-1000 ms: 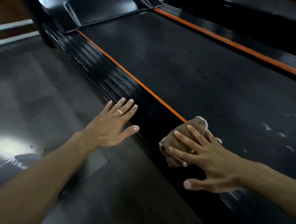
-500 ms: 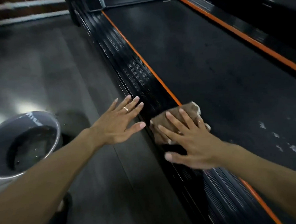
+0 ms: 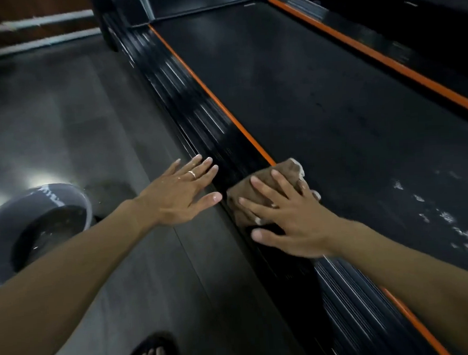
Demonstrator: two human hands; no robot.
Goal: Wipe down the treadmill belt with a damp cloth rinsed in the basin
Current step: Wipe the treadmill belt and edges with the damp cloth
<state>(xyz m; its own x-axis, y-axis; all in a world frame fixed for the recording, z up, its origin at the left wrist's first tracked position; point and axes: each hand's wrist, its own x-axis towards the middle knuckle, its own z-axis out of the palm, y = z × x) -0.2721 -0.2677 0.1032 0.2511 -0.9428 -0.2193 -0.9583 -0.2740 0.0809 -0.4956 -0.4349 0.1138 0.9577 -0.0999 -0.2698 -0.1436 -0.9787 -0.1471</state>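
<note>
Fingers [image 3: 263, 189] press cloth [image 3: 265, 181] at belt [image 3: 332, 104] edge.

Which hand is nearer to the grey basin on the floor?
Left. The left hand hovers open above the floor, right of the basin; the right hand presses the cloth farther right.

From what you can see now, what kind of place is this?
Probably a gym or a home exercise room. A treadmill belt with orange side stripes fills the view, standing on a dark tiled floor.
</note>
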